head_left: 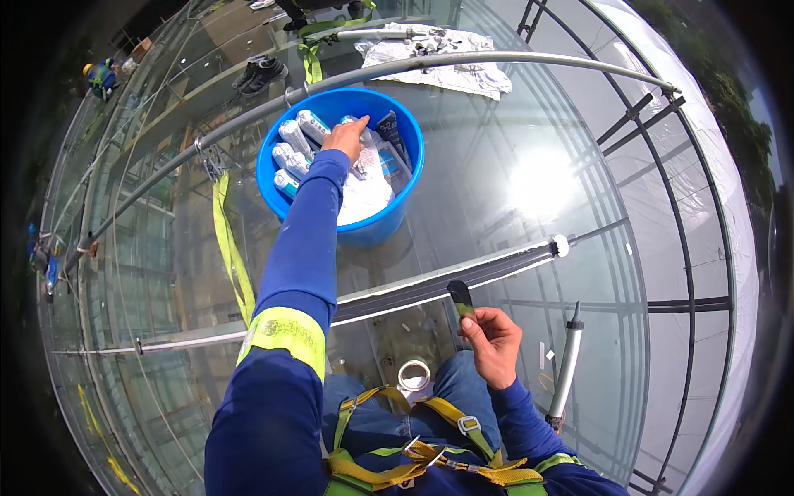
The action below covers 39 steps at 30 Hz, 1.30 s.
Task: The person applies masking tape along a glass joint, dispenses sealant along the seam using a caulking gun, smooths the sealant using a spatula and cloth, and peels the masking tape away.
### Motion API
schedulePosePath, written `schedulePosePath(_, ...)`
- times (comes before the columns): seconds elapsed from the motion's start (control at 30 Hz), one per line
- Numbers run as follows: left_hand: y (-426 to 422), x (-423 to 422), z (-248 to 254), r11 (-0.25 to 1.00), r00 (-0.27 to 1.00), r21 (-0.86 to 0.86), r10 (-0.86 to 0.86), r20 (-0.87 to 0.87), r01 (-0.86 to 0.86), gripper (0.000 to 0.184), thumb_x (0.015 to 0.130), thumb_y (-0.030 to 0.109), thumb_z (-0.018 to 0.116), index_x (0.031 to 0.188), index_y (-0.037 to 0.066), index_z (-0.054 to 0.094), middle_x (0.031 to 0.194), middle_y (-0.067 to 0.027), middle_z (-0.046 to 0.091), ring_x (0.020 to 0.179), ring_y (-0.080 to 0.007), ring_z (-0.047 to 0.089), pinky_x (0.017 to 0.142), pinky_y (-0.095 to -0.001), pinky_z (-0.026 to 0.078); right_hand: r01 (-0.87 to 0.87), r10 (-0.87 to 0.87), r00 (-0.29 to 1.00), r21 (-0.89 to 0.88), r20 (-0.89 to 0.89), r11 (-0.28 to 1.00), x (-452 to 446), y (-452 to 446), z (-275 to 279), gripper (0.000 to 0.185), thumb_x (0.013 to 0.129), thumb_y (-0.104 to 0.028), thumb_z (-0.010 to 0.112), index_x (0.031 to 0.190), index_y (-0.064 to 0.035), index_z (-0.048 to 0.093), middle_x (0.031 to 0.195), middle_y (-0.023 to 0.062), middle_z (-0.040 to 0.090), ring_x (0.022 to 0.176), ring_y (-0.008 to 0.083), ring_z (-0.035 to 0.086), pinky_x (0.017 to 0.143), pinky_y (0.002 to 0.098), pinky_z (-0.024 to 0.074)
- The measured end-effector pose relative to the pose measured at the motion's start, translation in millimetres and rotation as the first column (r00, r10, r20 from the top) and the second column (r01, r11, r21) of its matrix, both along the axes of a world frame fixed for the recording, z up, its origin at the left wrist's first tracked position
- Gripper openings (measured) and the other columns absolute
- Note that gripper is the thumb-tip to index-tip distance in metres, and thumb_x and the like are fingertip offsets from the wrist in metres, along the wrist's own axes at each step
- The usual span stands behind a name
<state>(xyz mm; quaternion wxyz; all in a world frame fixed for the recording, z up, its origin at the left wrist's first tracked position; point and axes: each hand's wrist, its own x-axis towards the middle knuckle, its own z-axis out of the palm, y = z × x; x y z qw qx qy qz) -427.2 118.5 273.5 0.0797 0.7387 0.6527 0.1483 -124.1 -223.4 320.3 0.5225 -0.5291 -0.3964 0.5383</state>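
My left hand (347, 140) reaches into a blue bucket (376, 234), with its index finger stretched out and its other fingers partly hidden. Beneath it lie white foil sealant packs (294, 161), white cloth or paper (364, 198) and a dark-labelled pack (390, 132). Whether it touches any of these, I cannot tell. In my right hand (494, 343), a small spatula with a black blade (459, 292) is pinched between thumb and fingers, blade up. To the right of that hand, a caulking gun (567, 368) lies on the glass, nozzle pointing away.
Glass panels (471, 190) form the surface, crossed by a dark joint with white edges (447, 277). A curved metal rail (463, 59) passes behind the bucket. Beyond lie shoes (260, 76) and a white sheet (451, 66). A tape roll (413, 376) sits near my legs; another person (101, 78) is far left.
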Motion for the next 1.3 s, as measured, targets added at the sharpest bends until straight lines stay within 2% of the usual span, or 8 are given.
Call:
schedulePosePath(0.07, 7, -2, 14, 0.975, 0.984, -0.186, 0.097, -0.146, -0.124, 0.032, 0.085, 0.013, 0.069, 0.116, 0.017, 0.068, 0.120, -0.0080, 0.066, 0.115, -0.0296, 0.059, 0.100, -0.0462, 0.042, 0.031, -0.030, 0.999, -0.076, 0.023, 0.997, 12, -6, -7, 0.016, 0.087, -0.005, 0.072, 0.098, 0.0016, 0.063, 0.084, 0.0069, 0.068, 0.070, 0.0125, 0.065, 0.064, 0.0258, 0.0533)
schedulePosePath(0.23, 5, -40, 49, 1.000, 0.916, 0.018, -0.010, 0.401, 0.003, 0.023, 0.078, 0.022, 0.076, 0.088, 0.002, 0.070, 0.087, -0.0128, 0.072, 0.081, -0.0224, 0.068, 0.072, -0.0340, 0.053, 0.065, -0.063, 0.998, -0.065, 0.028, 0.996, 33, 21, 17, 0.017, 0.089, -0.011, 0.070, 0.099, 0.0024, 0.064, 0.084, 0.0081, 0.068, 0.068, 0.0136, 0.064, 0.061, 0.0259, 0.0503)
schedulePosePath(0.43, -146, -5, 133, 0.981, 0.228, 0.190, -0.179, 0.957, -0.029, 0.016, 0.092, 0.015, 0.067, 0.088, 0.004, 0.056, 0.082, -0.0006, 0.059, 0.073, -0.0052, 0.056, 0.065, -0.0220, 0.047, 0.022, 0.003, 0.969, 0.098, -0.248, 0.995, -27, 62, 96, 0.020, 0.091, -0.013, 0.068, 0.102, 0.0029, 0.063, 0.085, 0.0085, 0.067, 0.069, 0.0137, 0.062, 0.062, 0.0260, 0.0489)
schedulePosePath(0.73, -432, 107, 169, 0.984, -0.589, 0.093, 0.014, 0.808, 0.150, 0.032, 0.101, 0.035, 0.052, 0.097, 0.003, 0.050, 0.104, -0.0095, 0.062, 0.094, -0.0160, 0.061, 0.086, -0.0348, 0.051, -0.016, 0.058, 0.936, 0.122, -0.346, 0.992, -74, -81, 103, 0.022, 0.090, -0.014, 0.069, 0.102, 0.0035, 0.063, 0.083, 0.0087, 0.068, 0.063, 0.0124, 0.061, 0.055, 0.0243, 0.0461)
schedulePosePath(0.8, -472, 109, 153, 0.890, -0.713, 0.325, 0.000, 0.701, 0.320, 0.043, 0.101, 0.045, 0.043, 0.102, 0.002, 0.051, 0.111, -0.0108, 0.061, 0.100, -0.0189, 0.059, 0.091, -0.0369, 0.047, 0.007, 0.031, 0.955, 0.128, -0.295, 0.992, -65, -126, 103, 0.023, 0.089, -0.013, 0.070, 0.102, 0.0042, 0.063, 0.083, 0.0083, 0.069, 0.063, 0.0111, 0.061, 0.055, 0.0236, 0.0455)
schedulePosePath(0.97, -558, 144, 150, 0.991, -0.376, 0.080, -0.036, 0.926, 0.103, 0.045, 0.083, 0.003, 0.075, 0.122, 0.000, 0.053, 0.102, -0.0100, 0.069, 0.083, -0.0108, 0.064, 0.075, -0.0261, 0.051, -0.001, 0.032, 0.992, 0.249, -0.119, 0.968, -39, -225, 89, 0.017, 0.088, -0.009, 0.068, 0.097, 0.0051, 0.066, 0.081, 0.0067, 0.069, 0.066, 0.0080, 0.062, 0.054, 0.0224, 0.0472)
schedulePosePath(1.1, -582, 157, 131, 0.979, -0.199, 0.020, 0.021, 0.980, 0.203, 0.015, 0.080, 0.001, 0.077, 0.093, -0.001, 0.071, 0.089, -0.0076, 0.072, 0.080, -0.0121, 0.066, 0.073, -0.0258, 0.051, -0.006, 0.018, 0.999, 0.275, -0.042, 0.961, -20, -265, 80, 0.021, 0.087, -0.003, 0.064, 0.107, 0.0056, 0.065, 0.081, 0.0060, 0.068, 0.064, 0.0080, 0.062, 0.056, 0.0212, 0.0494)
schedulePosePath(1.3, -594, 172, 112, 0.933, -0.174, -0.074, 0.143, 0.974, 0.352, 0.015, 0.085, 0.006, 0.073, 0.097, -0.002, 0.070, 0.092, -0.0095, 0.072, 0.081, -0.0157, 0.067, 0.075, -0.0285, 0.054, -0.042, 0.018, 0.995, 0.243, 0.101, 0.969, 9, -300, 69, 0.006, 0.087, 0.001, 0.060, 0.090, 0.0041, 0.063, 0.077, 0.0065, 0.068, 0.063, 0.0100, 0.064, 0.056, 0.0228, 0.0515)
